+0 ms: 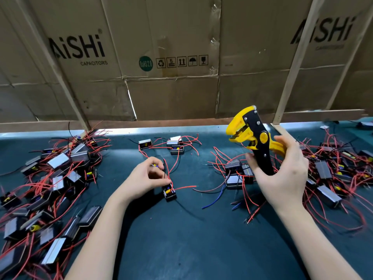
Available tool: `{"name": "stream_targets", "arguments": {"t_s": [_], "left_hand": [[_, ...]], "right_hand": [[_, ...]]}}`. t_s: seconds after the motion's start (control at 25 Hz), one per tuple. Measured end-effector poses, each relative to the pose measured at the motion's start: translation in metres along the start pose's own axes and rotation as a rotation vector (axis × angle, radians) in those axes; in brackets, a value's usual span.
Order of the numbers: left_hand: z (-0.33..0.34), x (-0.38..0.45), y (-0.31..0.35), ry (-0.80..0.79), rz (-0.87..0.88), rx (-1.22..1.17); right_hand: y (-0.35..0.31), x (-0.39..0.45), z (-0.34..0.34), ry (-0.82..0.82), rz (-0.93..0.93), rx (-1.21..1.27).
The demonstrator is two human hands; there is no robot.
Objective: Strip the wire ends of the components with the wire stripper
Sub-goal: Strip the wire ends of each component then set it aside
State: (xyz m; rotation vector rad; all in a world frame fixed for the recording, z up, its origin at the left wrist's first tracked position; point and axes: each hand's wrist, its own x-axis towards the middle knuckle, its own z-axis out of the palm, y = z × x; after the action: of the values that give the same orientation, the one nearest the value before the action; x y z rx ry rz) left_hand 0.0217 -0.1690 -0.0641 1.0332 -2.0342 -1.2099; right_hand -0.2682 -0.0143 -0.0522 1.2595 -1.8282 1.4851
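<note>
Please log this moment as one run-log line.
left hand: pinching component wires | right hand: holding wire stripper raised | stripping: not begun

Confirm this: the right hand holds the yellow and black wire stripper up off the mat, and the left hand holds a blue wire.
Wrong on the colour. The head view shows the left hand pinching red wires. The right hand does hold the wire stripper off the mat.

Dark green mat [181, 239] covers bench, running edge to edge. Flattened cardboard boxes [171, 87] wall off far side, twelve o'clock. "AiSHi CAPACITORS" print [78, 47] at eleven o'clock, same logo again at one. Green RoHS 2.0 sticker [145, 63] dead centre, handling symbols [181, 61] just beside. Pale wooden battens [292, 63] lean across cardboard.
</note>
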Motion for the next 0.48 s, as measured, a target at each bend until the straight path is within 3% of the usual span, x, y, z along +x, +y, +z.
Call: {"name": "stream_targets", "arguments": {"t_s": [0.12, 0.48], "left_hand": [[0.006, -0.002, 0.006, -0.181, 0.027, -0.074], [0.02, -0.01, 0.025, -0.343, 0.086, -0.209]], "right_hand": [[0.0, 0.001, -0.001, -0.019, -0.014, -0.008], [-0.001, -0.001, 0.001, -0.035, -0.08, -0.069]]}}
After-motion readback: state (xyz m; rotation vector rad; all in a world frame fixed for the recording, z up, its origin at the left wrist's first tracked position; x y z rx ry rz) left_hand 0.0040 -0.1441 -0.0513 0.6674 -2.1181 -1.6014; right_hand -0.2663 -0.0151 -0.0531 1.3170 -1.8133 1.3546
